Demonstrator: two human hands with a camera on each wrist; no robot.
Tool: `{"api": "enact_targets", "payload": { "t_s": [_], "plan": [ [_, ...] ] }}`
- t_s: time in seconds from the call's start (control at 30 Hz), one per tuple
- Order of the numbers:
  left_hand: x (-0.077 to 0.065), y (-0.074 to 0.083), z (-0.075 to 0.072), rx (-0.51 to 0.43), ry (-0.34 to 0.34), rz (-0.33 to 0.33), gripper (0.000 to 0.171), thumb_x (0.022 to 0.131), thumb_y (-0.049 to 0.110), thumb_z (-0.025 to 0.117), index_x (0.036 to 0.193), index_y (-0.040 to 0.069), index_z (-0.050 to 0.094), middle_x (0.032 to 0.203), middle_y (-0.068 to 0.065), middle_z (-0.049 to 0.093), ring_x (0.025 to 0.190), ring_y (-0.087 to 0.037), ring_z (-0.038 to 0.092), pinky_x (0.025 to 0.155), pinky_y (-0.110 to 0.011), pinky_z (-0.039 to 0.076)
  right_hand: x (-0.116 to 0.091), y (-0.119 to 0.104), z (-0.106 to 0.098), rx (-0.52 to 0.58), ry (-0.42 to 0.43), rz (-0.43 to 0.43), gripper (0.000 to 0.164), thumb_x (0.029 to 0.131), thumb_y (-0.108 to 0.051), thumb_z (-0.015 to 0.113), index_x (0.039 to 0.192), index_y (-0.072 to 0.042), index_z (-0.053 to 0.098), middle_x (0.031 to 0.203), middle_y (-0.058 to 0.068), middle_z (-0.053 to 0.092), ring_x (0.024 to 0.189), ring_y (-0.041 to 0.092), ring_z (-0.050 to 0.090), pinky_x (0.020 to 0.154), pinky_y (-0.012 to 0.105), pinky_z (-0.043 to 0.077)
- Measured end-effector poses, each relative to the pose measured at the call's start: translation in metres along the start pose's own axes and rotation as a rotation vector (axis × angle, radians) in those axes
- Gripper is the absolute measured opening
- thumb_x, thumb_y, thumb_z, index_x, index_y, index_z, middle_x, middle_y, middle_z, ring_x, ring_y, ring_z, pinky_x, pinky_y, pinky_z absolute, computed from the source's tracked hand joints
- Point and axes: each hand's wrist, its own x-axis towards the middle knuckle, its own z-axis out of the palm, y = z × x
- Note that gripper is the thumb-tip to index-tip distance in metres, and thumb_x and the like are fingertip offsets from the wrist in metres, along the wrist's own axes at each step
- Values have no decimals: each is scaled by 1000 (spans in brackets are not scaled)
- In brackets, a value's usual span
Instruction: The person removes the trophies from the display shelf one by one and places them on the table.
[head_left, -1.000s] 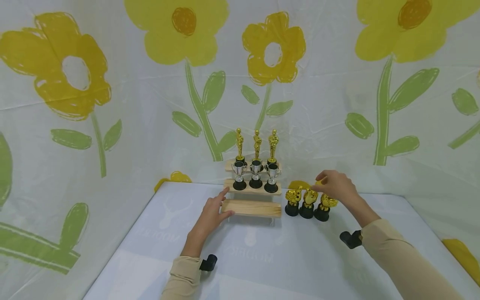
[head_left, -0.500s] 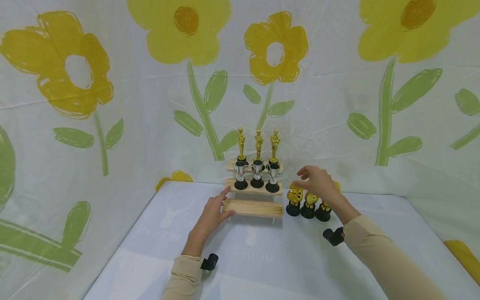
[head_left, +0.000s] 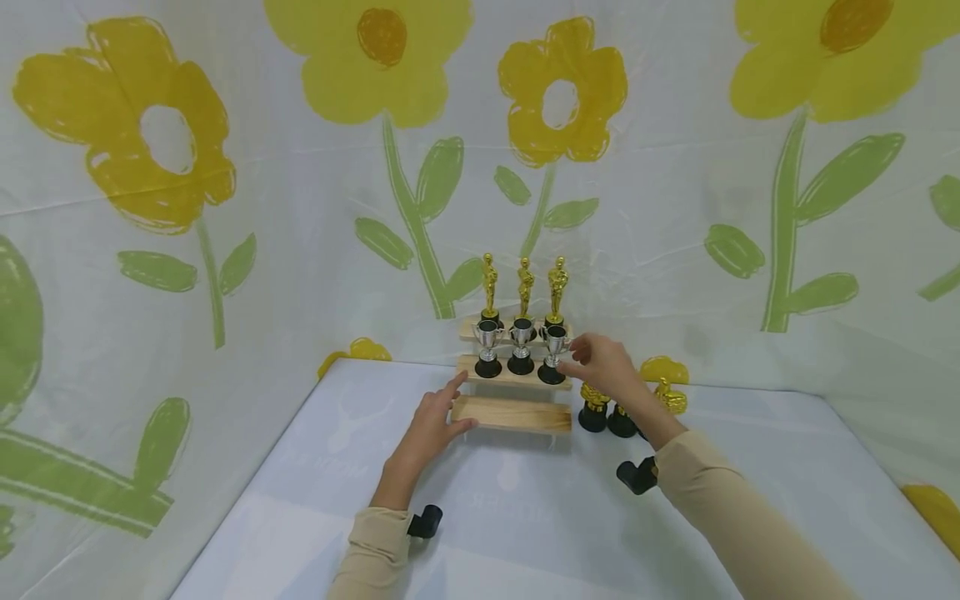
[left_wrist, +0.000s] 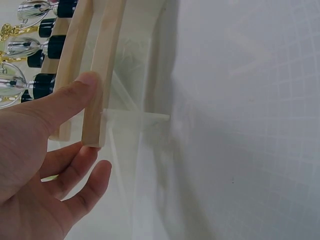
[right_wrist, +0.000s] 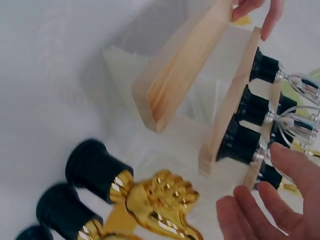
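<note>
A tiered wooden shelf (head_left: 517,414) on clear supports stands at the back of the table. My left hand (head_left: 427,429) holds its left end, with the thumb on the lowest board and the fingertips at that board's end in the left wrist view. Three silver trophy cups (head_left: 521,335) with black bases stand upright on the middle tier; behind them, three gold figure trophies (head_left: 557,283) occupy the top tier. My right hand (head_left: 611,367) is at the rightmost cup, thumb beside its stem (right_wrist: 261,152) and fingers spread apart near its base.
Three gold hand-shaped trophies (right_wrist: 162,205) on black bases stand on the table (head_left: 525,517) right of the shelf, partly hidden by my right forearm in the head view. A flower-printed cloth (head_left: 645,208) hangs close behind the shelf.
My right hand has moved left from above the gold hand-shaped trophies to the rightmost silver cup. My left hand keeps its place on the shelf.
</note>
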Motion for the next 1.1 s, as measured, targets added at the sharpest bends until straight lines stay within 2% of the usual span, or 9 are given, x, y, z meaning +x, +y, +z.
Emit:
{"api": "enact_targets", "payload": {
  "t_s": [0.27,0.4,0.5,0.7,0.8,0.97,1.1],
  "plan": [
    [2,0,2,5,4,3,80,82,25,79,150,15,38,125,-19,66,105,-30,59,88,-44,51,5,2,17,91,-8,6,36,90,-30,72,108,0,65,106,18,69,98,32,65,80,42,56],
    [3,0,4,1,3,0,80,82,25,79,150,16,38,126,-19,66,106,-30,59,89,-45,51,7,1,24,96,28,6,35,90,-31,72,105,0,67,103,18,70,96,31,66,79,42,56],
    [2,0,5,2,7,0,80,82,25,80,150,16,38,125,-19,66,105,-30,59,89,-44,51,9,0,29,94,59,6,33,89,-31,73,101,0,68,98,18,72,89,28,67,72,37,56],
    [1,1,5,-7,2,4,81,82,25,80,150,15,38,125,-19,65,105,-29,59,89,-44,51,11,-2,36,112,103,25,27,88,-29,74,93,-3,69,83,12,70,68,18,57,56,26,43],
    [0,1,5,-8,-3,2,81,82,26,79,151,15,38,126,-19,65,105,-29,58,89,-43,51,11,-1,39,128,118,18,24,88,-27,73,88,-3,68,75,9,65,63,16,50,54,26,38],
    [0,1,4,1,0,12,81,82,26,79,150,14,38,125,-18,66,103,-27,58,87,-42,51,11,1,44,136,152,6,24,89,-28,72,81,-6,65,67,4,57,61,16,45,54,28,35],
    [-1,1,1,1,11,5,81,82,26,80,150,15,38,125,-18,66,104,-28,58,88,-44,51,10,0,48,143,190,-23,23,89,-28,73,91,-5,70,75,8,67,67,18,56,60,31,44]
  ]
}}
